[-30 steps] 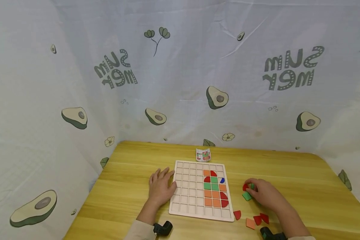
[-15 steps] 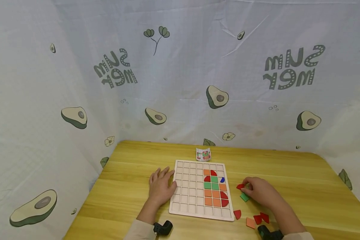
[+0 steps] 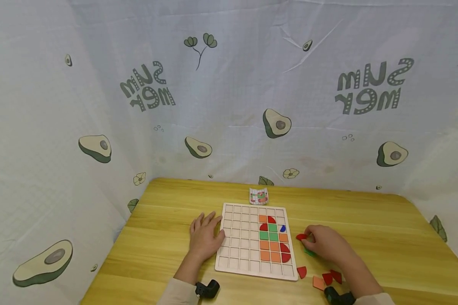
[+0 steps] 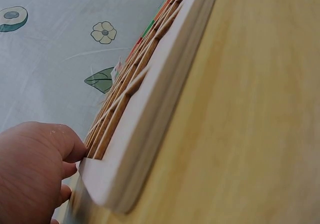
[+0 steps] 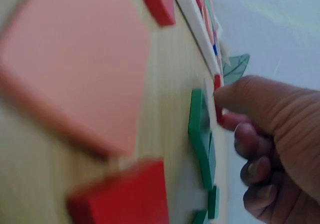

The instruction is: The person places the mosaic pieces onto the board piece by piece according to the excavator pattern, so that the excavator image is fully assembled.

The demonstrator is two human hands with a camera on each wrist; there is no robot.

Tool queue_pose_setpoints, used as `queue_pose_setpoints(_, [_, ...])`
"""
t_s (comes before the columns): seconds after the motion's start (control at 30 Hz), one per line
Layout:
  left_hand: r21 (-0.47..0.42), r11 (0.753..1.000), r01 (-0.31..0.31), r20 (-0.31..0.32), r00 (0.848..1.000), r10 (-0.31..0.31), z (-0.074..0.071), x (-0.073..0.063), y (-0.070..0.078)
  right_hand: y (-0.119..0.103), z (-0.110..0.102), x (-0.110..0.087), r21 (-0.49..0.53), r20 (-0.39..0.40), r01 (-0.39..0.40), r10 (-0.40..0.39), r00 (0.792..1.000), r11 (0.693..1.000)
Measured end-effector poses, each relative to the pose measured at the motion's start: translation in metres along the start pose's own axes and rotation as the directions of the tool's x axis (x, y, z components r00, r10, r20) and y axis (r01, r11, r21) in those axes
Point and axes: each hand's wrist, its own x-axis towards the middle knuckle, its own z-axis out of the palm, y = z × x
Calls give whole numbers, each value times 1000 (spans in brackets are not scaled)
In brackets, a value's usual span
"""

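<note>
On the table (image 3: 175, 199) lies the board (image 3: 238, 245); at its left edge rests the left hand (image 3: 204, 240), fingers loosely spread. Right of the board, the right hand (image 3: 328, 242) (beside some green pieces (image 5: 201, 151)) pinches a red piece (image 3: 300, 237) between thumb and fingers.

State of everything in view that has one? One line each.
Board: flat, partly filled
Blue piece: in a board cell
Printed card: curled
Left hand: touching board's left edge
Right hand: pinching a red piece
Green pieces: loose, partly hidden in head view
Loose orange square: off the board
Three other red pieces: loose, off the board
</note>
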Motion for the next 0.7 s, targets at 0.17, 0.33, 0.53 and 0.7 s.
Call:
queue_pose_setpoints(0.17, [3,1000,2,-1,1000,-2,-1,0,0,-26,7,-5,77,-11,56,-55,998,995])
queue_pose_setpoints(0.33, [-7,1000,-3,4,1000,3,-1,0,0,-54,15,-7,85,10,169,-170,985,982])
queue_pose_setpoints(0.53, [-16,1000,-11,3,1000,11,-1,0,0,-75,27,0,63,12,279,-281,960,958])
queue_pose_setpoints(0.7, [-10,1000,-10,1,1000,10,-2,0,0,-89,35,6,30,-17,293,-292,956,956])
